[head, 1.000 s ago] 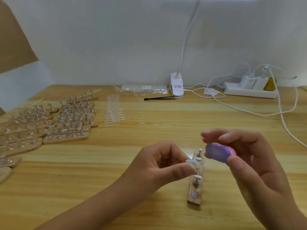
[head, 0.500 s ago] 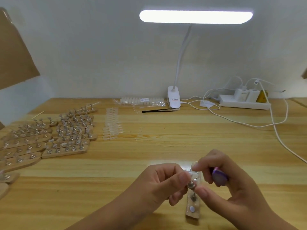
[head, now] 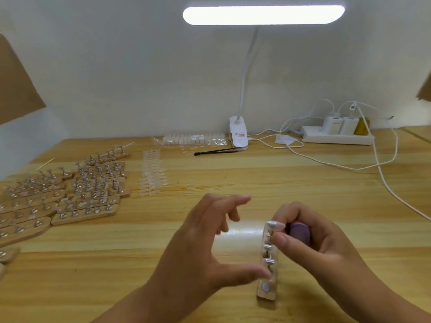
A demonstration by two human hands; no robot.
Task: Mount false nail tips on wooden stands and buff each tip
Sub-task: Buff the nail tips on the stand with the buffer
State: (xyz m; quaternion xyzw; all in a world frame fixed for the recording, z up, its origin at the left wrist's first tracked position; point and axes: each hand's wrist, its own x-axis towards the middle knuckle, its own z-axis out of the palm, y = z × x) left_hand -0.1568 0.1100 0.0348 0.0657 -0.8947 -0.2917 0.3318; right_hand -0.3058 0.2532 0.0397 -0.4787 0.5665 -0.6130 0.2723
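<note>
A small wooden stand (head: 266,292) lies on the table in front of me, with metal pegs along it. A clear false nail tip (head: 275,225) sits on its far peg. My right hand (head: 319,243) grips a purple buffer block (head: 300,233) in its curled fingers, and its thumb and forefinger are at the tip and peg. My left hand (head: 207,248) hovers just left of the stand with its fingers spread and nothing in it; its thumb reaches toward the stand's near end.
Several wooden stands with pegs (head: 70,197) are laid out at the left. Rows of loose clear tips (head: 151,176), a bag of tips (head: 193,139), black tweezers (head: 217,151) and a clip lamp (head: 238,136) lie behind. A power strip (head: 338,136) and white cables (head: 382,173) occupy the right.
My left hand has let go of the nail tip and opened, drawing back to the left. The tip now sits on the far peg, with my right hand's fingers at it.
</note>
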